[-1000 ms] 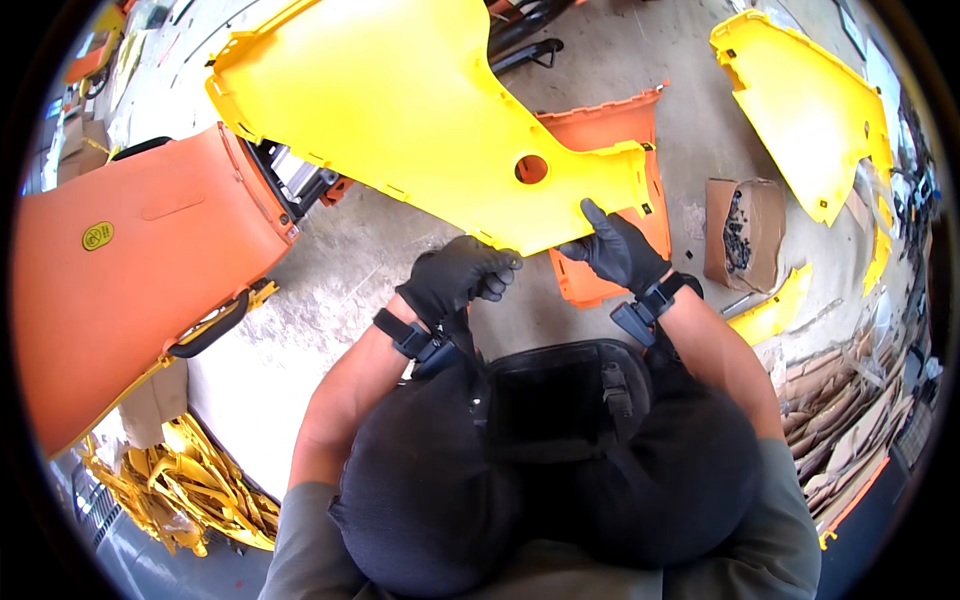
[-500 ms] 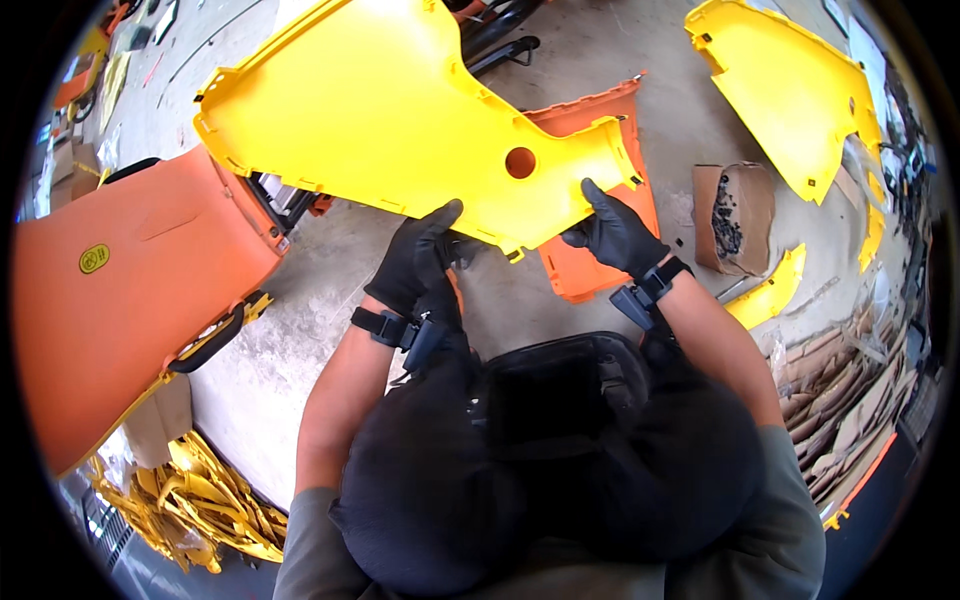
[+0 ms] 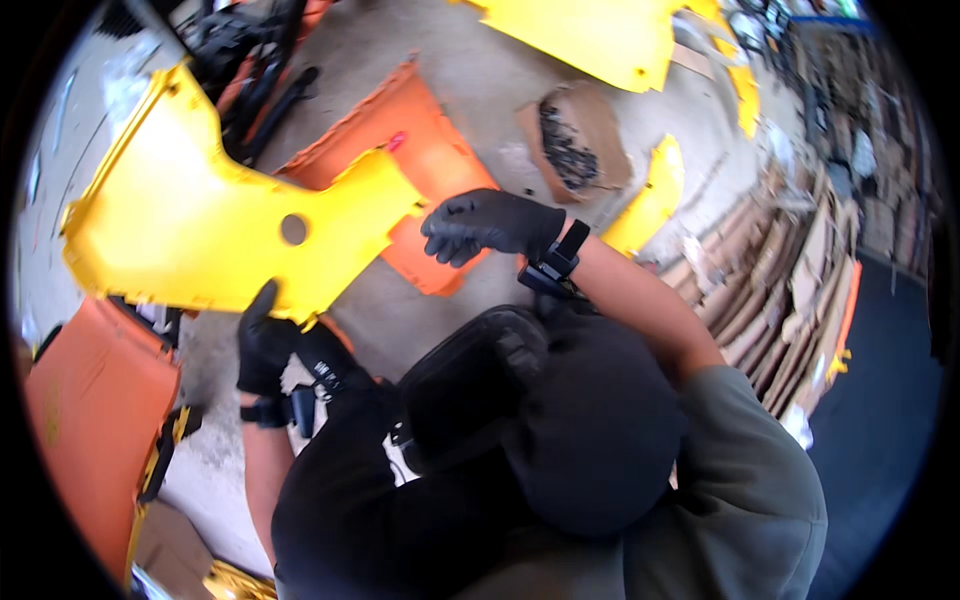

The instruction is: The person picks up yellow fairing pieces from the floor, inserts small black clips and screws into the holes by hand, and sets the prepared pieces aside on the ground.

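Observation:
A large yellow plastic panel [image 3: 200, 220] with a round hole hangs tilted over the floor. My left hand [image 3: 275, 345], in a black glove, grips its near lower edge, the thumb on the upper face and the fingers hidden under it. My right hand [image 3: 490, 228], also gloved in black, is off the panel, just right of its narrow end. Its fingers are loosely bent and slightly apart, a little blurred, with nothing visible in them. An orange panel [image 3: 440, 250] lies on the floor below my right hand, partly covered by the yellow panel.
An open cardboard box [image 3: 605, 150] of small black parts stands beyond my right hand. Yellow panels [image 3: 590, 35] and a curved yellow piece [image 3: 650, 200] lie nearby. Flattened cardboard [image 3: 770, 290] is stacked at right. A large orange panelled thing [image 3: 100, 420] stands at left.
My right hand has let go of the yellow panel and moved away from it. The view has swung right, so the panel now appears farther left, still in my left hand.

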{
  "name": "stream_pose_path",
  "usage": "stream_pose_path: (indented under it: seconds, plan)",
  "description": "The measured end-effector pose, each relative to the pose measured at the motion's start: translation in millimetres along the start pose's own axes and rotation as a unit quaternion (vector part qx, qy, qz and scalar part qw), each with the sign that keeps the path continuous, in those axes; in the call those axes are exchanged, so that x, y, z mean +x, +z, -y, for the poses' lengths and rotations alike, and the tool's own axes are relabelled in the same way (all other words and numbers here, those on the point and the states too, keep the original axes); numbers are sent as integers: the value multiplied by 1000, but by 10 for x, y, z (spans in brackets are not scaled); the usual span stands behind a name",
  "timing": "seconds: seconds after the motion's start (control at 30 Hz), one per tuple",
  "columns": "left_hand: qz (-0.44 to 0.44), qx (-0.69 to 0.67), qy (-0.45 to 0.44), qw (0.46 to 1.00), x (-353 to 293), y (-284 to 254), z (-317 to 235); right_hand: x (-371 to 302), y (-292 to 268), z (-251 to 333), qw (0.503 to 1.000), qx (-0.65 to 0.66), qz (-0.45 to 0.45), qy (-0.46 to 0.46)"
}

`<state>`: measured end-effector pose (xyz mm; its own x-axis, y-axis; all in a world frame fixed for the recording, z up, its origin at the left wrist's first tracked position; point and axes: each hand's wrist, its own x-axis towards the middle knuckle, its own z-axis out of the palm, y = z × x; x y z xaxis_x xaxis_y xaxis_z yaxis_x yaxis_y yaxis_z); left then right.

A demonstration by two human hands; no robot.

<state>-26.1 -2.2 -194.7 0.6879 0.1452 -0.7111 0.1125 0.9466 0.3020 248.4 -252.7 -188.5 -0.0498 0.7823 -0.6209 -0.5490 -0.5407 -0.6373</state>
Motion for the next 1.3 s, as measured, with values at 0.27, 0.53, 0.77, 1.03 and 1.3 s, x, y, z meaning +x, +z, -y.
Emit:
stream_pose_path:
  seconds: [0.27,0.53,0.77,1.03,1.3]
  plan:
    - [38,55,82,994,-24,-455,-26,-1772,-1294,-1020,833,140,-526,-98]
    - [113,43,68,990,-164,-360,-8,-1872,-1562,-2569,715,-167,-668,117]
    - [121,166,-6,979,-382,-328,146,-1727,-1643,-2441,734,-399,-512,202]
    - [90,359,-89,925,-291,365,377,-1560,-1802,-3014,605,-153,-764,161]
    - [89,390,-46,915,46,441,606,-1961,-1481,-2399,772,-18,-633,60]
